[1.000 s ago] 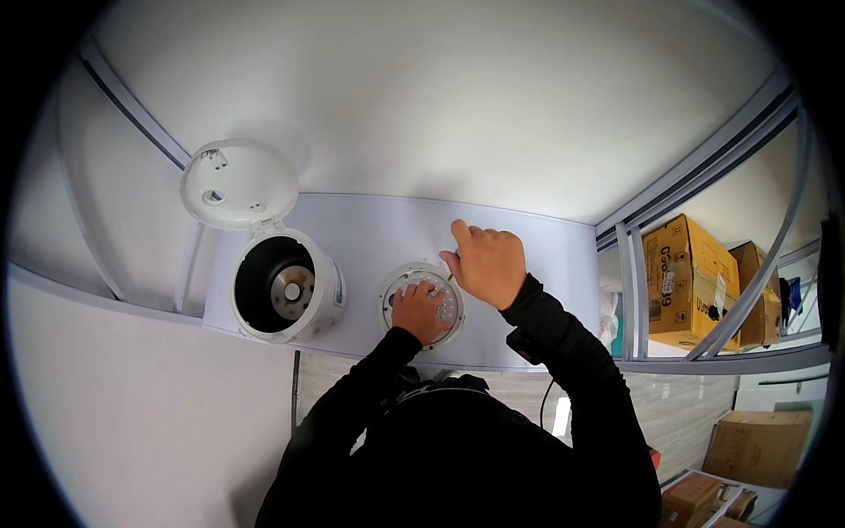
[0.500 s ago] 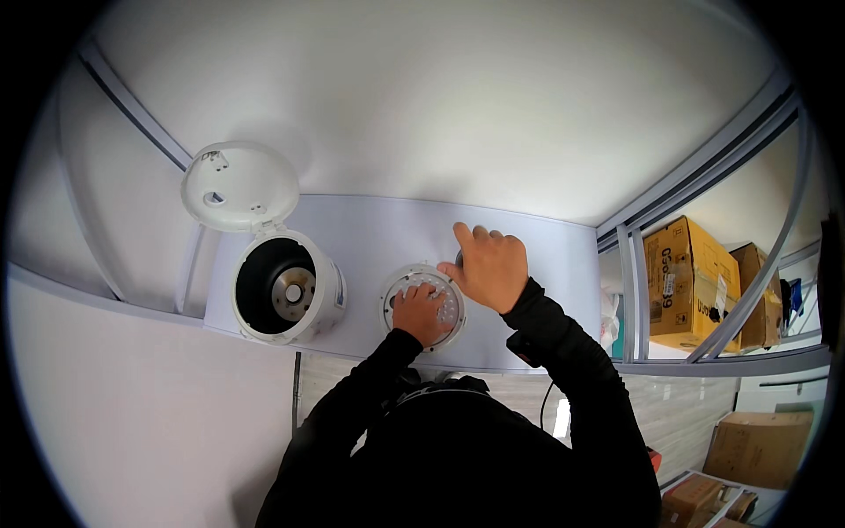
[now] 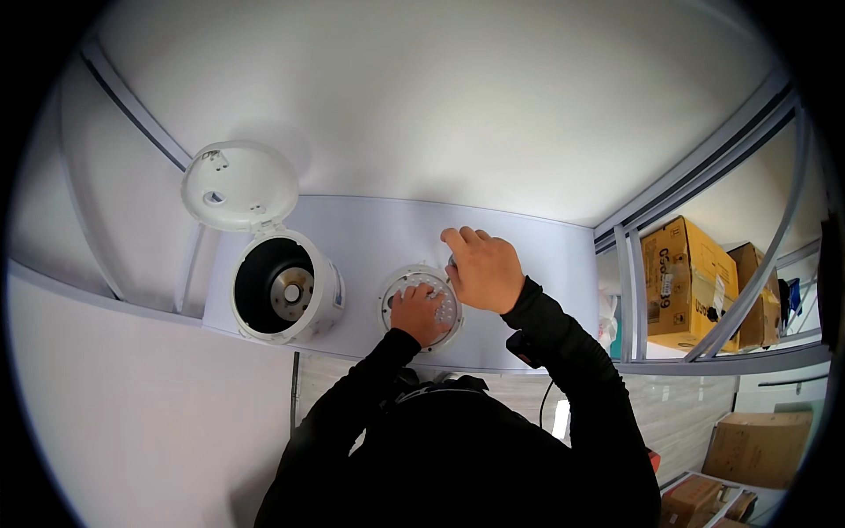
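Looking down on a pale table (image 3: 528,264), we find a round white plate with rows of small holes (image 3: 421,304) lying flat near the front edge, and both of our hands are on it. Our left hand (image 3: 417,313) lies on top of the plate toward its near left part, fingers curled and spread over the holed face, pressing or gripping it; we cannot tell whether the fingers actually close round anything, since the palm hides what is beneath. Our right hand (image 3: 482,267) sits at the plate's far right rim, knuckles up and fingers bent downward over the edge, covering that side of the plate; it seems to hold the rim, though the contact itself is hidden under the hand. So the plate lies between and beneath the two hands, with only its left rim and a patch of its centre showing. Both forearms wear black sleeves (image 3: 563,343) and come in from the lower edge. Just to the left of the plate, near but not touching, stands a white rice cooker (image 3: 283,289), its dark inside bare with a metal disc at the bottom, and its round lid (image 3: 239,185) swung up and back. Off to the right, beyond the table, brown cardboard boxes (image 3: 682,282) sit on a metal shelf (image 3: 748,352).
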A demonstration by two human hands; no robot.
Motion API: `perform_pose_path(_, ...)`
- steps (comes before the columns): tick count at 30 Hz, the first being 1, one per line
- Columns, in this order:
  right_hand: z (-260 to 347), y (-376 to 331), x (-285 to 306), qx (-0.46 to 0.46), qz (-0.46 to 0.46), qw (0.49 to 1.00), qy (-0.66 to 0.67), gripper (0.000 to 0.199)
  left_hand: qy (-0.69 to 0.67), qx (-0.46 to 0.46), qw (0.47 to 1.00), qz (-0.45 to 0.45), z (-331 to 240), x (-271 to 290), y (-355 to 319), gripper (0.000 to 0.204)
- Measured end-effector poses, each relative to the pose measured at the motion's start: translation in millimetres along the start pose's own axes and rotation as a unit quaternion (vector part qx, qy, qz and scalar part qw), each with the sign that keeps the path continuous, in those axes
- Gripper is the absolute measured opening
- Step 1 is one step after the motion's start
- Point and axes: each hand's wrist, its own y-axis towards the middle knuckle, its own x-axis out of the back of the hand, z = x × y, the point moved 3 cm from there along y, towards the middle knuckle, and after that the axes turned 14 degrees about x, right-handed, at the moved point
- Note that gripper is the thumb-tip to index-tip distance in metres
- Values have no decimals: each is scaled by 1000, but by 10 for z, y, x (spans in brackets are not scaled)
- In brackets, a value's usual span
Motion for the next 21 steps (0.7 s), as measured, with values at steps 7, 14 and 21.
perform_pose_path(7, 20, 1, 51, -60, 31, 997, -25, 39, 2, 1, 1000, 5, 15, 14, 28, 64)
perform_pose_path(14, -39, -50, -69, -60, 81, 995, -10, 42, 17, -1, 1000, 11, 26, -15, 75, 62)
perform_pose_path(21, -7, -75, 11, -8, -18, 1000, 5, 36, 20, 8, 999, 33, 11, -26, 75, 59)
